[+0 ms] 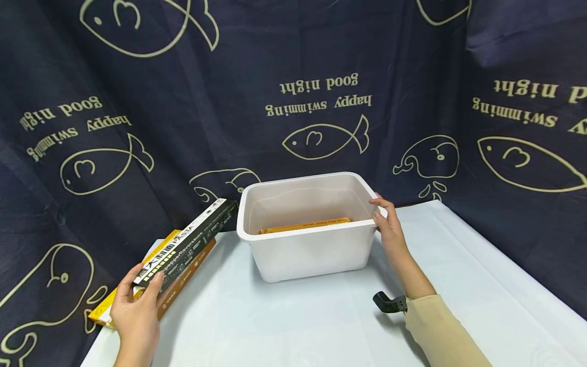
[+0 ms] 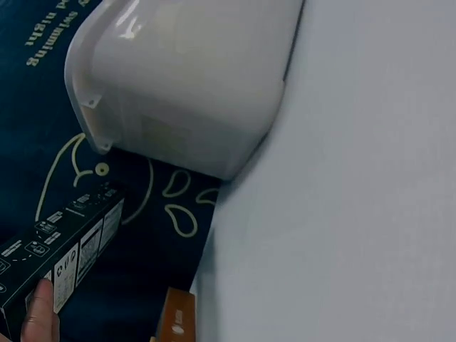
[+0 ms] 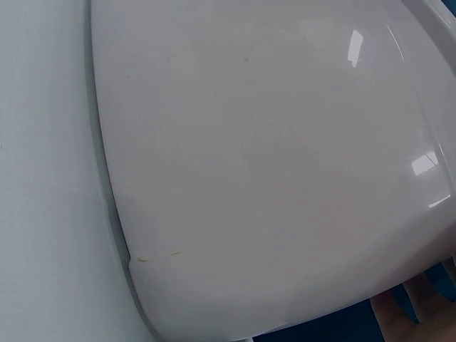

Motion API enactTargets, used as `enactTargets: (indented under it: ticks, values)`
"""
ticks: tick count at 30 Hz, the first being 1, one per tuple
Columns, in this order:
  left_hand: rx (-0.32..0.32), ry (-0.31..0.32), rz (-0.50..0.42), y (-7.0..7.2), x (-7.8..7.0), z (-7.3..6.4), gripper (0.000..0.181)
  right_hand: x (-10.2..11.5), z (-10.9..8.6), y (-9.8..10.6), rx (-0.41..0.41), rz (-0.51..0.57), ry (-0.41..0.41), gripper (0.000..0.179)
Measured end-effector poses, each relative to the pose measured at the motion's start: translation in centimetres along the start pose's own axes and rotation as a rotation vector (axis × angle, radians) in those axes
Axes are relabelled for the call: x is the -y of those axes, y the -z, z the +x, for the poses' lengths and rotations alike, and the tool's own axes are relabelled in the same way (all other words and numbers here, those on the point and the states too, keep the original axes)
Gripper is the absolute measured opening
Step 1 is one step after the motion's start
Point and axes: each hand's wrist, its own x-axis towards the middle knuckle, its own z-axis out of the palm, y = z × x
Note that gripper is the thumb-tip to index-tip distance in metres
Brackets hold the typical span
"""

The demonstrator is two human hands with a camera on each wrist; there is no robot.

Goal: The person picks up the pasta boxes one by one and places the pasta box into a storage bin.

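Note:
In the head view my left hand holds a long black pasta box by its near end, thumb on one side and fingers on the other. The box slants away toward the bin, above a yellow-and-orange box and an orange-brown box side. My right hand grips the right rim of a white plastic bin, in which an orange box lies. The left wrist view shows a finger against the black box; in the right wrist view the bin's wall fills most of the frame.
A white cloth covers the table. Behind and at both sides hangs a dark blue curtain with fish drawings and lettering. A black strap-like piece sticks out at the right wrist, by a beige sleeve.

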Motion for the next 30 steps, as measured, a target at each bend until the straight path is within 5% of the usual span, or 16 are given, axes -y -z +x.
enactTargets:
  ticks: [13, 30]
  values:
    - [0.077, -0.065, -0.225, -1.4, -1.1, 0.0, 0.055, -0.1, 0.0, 0.0, -0.002, 0.008, 0.007, 0.036]
    - [0.088, -0.140, -0.192, -3.4, -1.5, -0.4, 0.055, -0.5, 0.1, 0.0, -0.008, 0.005, 0.009, 0.037]
